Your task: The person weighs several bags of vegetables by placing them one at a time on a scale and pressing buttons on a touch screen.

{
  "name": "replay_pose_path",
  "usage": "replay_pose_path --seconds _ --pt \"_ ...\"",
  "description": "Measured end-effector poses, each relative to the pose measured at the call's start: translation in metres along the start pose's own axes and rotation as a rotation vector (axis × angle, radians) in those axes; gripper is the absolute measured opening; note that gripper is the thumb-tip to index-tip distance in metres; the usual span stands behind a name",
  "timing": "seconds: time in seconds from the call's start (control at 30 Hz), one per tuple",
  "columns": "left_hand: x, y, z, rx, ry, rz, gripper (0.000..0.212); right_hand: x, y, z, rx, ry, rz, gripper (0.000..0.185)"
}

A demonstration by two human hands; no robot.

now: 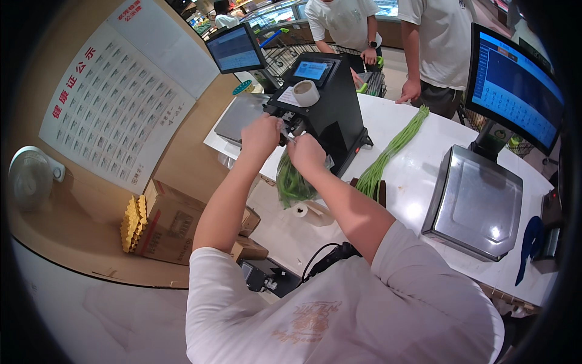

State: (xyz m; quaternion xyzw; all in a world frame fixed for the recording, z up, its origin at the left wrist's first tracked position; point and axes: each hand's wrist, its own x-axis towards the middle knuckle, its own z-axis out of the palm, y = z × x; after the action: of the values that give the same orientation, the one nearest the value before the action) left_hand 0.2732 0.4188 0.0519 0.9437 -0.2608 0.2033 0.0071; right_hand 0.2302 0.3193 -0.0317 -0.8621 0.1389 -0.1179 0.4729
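Observation:
Both my hands grip the twisted neck of a clear plastic bag (298, 182) that holds green vegetables, perhaps peppers. The bag hangs below my fists, over the counter's near edge. My left hand (261, 136) is at the neck's left end, and my right hand (308, 154) is close beside it. Between them the neck lies at the front mechanism of a black bag-sealing machine (334, 123). A roll of white tape (305, 93) rests on the machine's top, beside its small lit screen. To the right, a bundle of long green beans (393, 150) lies across the white counter (404, 191).
A weighing scale (477, 204) with a touchscreen (514, 91) stands at right; another scale (241, 118) is behind my left hand. A paper roll (313, 214) sits below the bag. Two people (343, 22) stand across the counter by a shopping cart. Cardboard boxes (170, 227) are at left.

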Motion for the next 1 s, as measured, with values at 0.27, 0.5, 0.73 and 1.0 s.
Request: replay_pose_path --seconds 0.27,0.5,0.73,1.0 --pt "0.004 -0.026 0.032 -0.125 0.032 -0.105 0.027 0.002 0.003 0.035 -0.095 0.158 -0.084 0.019" --pt "0.000 0.002 0.017 -0.055 0.057 -0.139 0.028 0.002 0.006 0.016 -0.041 0.104 -0.102 0.023" --pt "-0.023 0.042 -0.009 0.019 0.359 0.166 0.020 -0.025 0.008 -0.044 -0.156 -0.028 -0.225 0.018" --pt "-0.009 0.157 -0.023 -0.937 0.302 0.284 0.013 -0.033 0.050 -0.209 -0.289 0.143 -0.185 0.026"
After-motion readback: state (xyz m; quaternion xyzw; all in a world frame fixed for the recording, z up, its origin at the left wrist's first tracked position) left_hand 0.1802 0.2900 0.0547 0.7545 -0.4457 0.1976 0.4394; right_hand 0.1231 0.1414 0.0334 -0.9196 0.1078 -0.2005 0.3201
